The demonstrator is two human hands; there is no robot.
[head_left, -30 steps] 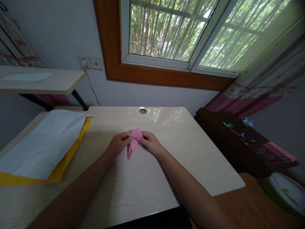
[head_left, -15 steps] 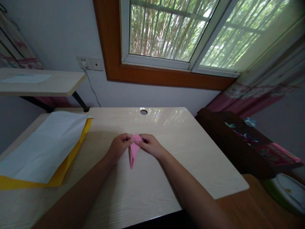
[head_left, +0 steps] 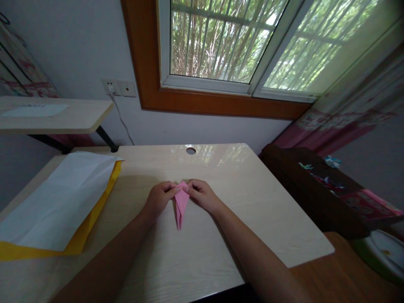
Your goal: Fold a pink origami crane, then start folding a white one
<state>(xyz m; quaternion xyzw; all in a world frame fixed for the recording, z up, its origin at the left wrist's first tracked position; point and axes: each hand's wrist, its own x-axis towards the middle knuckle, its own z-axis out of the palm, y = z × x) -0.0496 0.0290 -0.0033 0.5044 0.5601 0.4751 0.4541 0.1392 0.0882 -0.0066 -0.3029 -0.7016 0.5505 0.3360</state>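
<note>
The desk (head_left: 252, 219) is pale wood, with a small round hole (head_left: 190, 150) near its far edge. A white sheet (head_left: 59, 198) lies over a yellow sheet (head_left: 91, 214) at the left edge. Near the middle of the desk is a folded pink paper (head_left: 181, 204), its narrow tip toward the near edge. The left hand (head_left: 159, 198) and the right hand (head_left: 202, 194) pinch its wide top from both sides, fingers closed narrow on the paper.
</note>
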